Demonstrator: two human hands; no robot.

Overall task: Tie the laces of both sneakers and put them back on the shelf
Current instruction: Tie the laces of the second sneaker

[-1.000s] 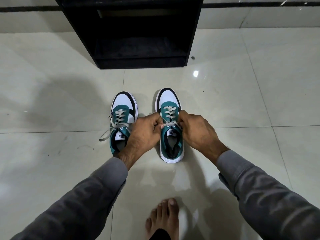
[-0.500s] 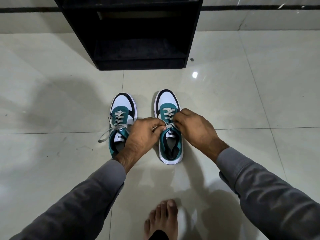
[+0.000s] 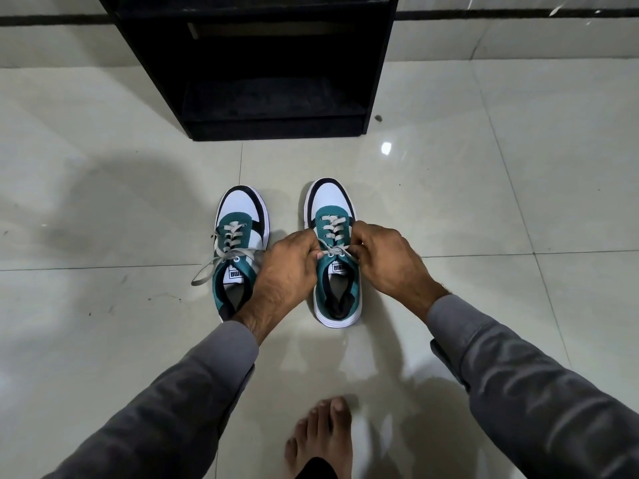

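Two sneakers are standing side by side on the tiled floor (image 3: 484, 209), toes pointing toward the black shelf (image 3: 256, 63), which is sitting at the far edge of the floor against the wall. Neither sneaker is on the shelf; its lower compartment is showing dark & open.

R sneaker (image 3: 337, 271) (teal, white & black): both hands are working over its tongue. L hand (image 3: 290, 267) is closing its grip on one lace end (image 3: 323, 245) at the sneaker's left side, thumb & fingers pinching. R hand (image 3: 389, 262) is clenching the other lace end at the sneaker's right side; fingertips are curling under, so the pinch itself is partly hidden. Laces are crossing at the top eyelets (image 3: 337, 252); whether a knot is forming there cannot be told.

L sneaker (image 3: 238, 250): standing just beside the R one, apart from it, partly covered at the heel by the left wrist. Its lace (image 3: 207, 271) is lying loose, one end trailing off onto the floor to the left.

Both arms are wearing grey sleeves (image 3: 518, 392). A bare foot (image 3: 321, 440) is resting on the floor at the near edge, between the arms. A small dark speck (image 3: 378, 117) is lying on the floor just right of the shelf's base.
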